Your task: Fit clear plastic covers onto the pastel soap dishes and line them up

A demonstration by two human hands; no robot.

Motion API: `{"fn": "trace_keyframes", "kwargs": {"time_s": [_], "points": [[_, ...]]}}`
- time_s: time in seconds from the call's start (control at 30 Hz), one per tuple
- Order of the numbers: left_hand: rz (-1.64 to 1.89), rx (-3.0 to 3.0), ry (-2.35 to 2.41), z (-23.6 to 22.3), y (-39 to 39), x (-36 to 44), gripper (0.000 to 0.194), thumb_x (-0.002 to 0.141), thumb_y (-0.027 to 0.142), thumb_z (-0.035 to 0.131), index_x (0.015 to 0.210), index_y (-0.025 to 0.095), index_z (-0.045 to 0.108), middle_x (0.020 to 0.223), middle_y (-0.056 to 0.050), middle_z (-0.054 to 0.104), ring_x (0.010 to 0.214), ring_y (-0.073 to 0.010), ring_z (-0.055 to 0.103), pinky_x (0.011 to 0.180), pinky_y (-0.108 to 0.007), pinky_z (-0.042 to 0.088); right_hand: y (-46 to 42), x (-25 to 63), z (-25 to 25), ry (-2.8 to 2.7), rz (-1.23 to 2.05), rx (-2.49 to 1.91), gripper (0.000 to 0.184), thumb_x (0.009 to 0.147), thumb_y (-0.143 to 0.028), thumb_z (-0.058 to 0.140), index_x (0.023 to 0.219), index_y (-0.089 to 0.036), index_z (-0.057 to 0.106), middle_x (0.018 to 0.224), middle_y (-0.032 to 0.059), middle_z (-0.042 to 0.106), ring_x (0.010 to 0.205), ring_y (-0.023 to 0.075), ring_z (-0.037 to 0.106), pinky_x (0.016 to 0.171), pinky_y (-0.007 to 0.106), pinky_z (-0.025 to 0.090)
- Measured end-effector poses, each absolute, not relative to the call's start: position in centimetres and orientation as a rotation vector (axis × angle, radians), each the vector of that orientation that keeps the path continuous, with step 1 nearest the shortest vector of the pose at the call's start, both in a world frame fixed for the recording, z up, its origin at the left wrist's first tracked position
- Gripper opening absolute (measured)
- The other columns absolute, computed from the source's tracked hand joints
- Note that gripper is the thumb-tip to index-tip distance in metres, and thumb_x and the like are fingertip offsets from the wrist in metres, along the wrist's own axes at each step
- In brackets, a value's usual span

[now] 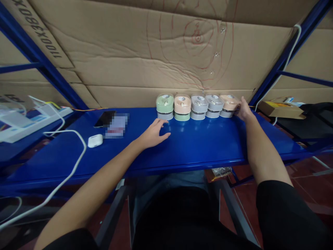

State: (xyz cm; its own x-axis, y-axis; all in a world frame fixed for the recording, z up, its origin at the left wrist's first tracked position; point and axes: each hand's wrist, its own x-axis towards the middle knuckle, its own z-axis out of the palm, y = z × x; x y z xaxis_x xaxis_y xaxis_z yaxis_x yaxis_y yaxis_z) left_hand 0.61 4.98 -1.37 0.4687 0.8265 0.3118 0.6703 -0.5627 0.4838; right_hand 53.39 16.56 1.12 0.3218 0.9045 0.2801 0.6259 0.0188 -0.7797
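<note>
Past a black shirt (173,218), the left hand (154,133) has fingers spread before a green-over-grey box (165,105), while the right hand (245,109), grip unclear, sits beside a clear-lidded peach-over-grey box (229,103)

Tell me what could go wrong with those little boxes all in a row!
The right hand is at the peach-topped container on the right end; a sideways push might shove it into its grey-topped neighbour, since they stand so close.

The left hand is just in front of the green-topped container, so a careless bump might tip that one.

Also, the white cable loops near the earbud case; a tug might knock it.
</note>
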Motion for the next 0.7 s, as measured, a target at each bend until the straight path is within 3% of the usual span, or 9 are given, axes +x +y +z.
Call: {"fn": "trace_keyframes", "kwargs": {"time_s": [0.1, 0.23, 0.33, 0.57, 0.7], "points": [[0.749, 2.429, 1.291, -1.5, 5.1, 0.5, 0.053, 0.101, 0.049, 0.068, 0.146, 0.021, 0.059, 0.147, -0.017, 0.063, 0.13, -0.0351, 0.07, 0.115, -0.055, 0.059, 16.6, 52.5, 1.1, -1.26, 0.643, -1.612, 0.103, 0.096, -0.098, 0.011, 0.149, -0.032, 0.071, 0.125, 0.0149, 0.082, 0.109, 0.0397, 0.077, 0.096, 0.057, 0.059], [0.72, 2.435, 1.298, -1.6, 5.4, 0.4, 0.052, 0.101, 0.049, 0.069, 0.145, 0.022, 0.06, 0.146, -0.016, 0.065, 0.13, -0.0351, 0.071, 0.119, -0.057, 0.057, 16.6, 50.9, 1.3, -1.219, 0.815, -1.556, 0.094, 0.101, -0.091, 0.018, 0.154, -0.031, 0.067, 0.13, 0.0148, 0.082, 0.12, 0.0407, 0.076, 0.103, 0.06, 0.059], [0.705, 2.435, 1.308, -1.6, 5.5, 0.4, 0.053, 0.1, 0.048, 0.068, 0.145, 0.021, 0.06, 0.147, -0.017, 0.065, 0.129, -0.0357, 0.071, 0.119, -0.058, 0.057, 16.8, 49.8, 1.3, -1.248, 0.849, -1.569, 0.094, 0.103, -0.086, 0.017, 0.156, -0.025, 0.066, 0.137, 0.0179, 0.08, 0.122, 0.0394, 0.076, 0.106, 0.058, 0.06], [0.696, 2.436, 1.296, -1.3, 5.4, 0.4, 0.053, 0.1, 0.05, 0.069, 0.143, 0.02, 0.062, 0.146, -0.017, 0.066, 0.128, -0.0366, 0.071, 0.118, -0.058, 0.058, 17.6, 47.7, 0.9, -1.385, 0.775, -1.599, 0.11, 0.097, -0.099, 0.016, 0.159, -0.023, 0.064, 0.141, 0.0205, 0.079, 0.121, 0.0397, 0.077, 0.103, 0.062, 0.061], [0.685, 2.44, 1.302, -1.4, 5.4, 0.3, 0.053, 0.1, 0.051, 0.068, 0.143, 0.02, 0.061, 0.146, -0.017, 0.065, 0.129, -0.0361, 0.07, 0.117, -0.057, 0.058, 17.8, 46.9, 0.7, -1.433, 0.757, -1.567, 0.094, 0.103, -0.089, 0.023, 0.161, -0.027, 0.062, 0.148, 0.0181, 0.077, 0.123, 0.0379, 0.077, 0.101, 0.061, 0.063]]}}
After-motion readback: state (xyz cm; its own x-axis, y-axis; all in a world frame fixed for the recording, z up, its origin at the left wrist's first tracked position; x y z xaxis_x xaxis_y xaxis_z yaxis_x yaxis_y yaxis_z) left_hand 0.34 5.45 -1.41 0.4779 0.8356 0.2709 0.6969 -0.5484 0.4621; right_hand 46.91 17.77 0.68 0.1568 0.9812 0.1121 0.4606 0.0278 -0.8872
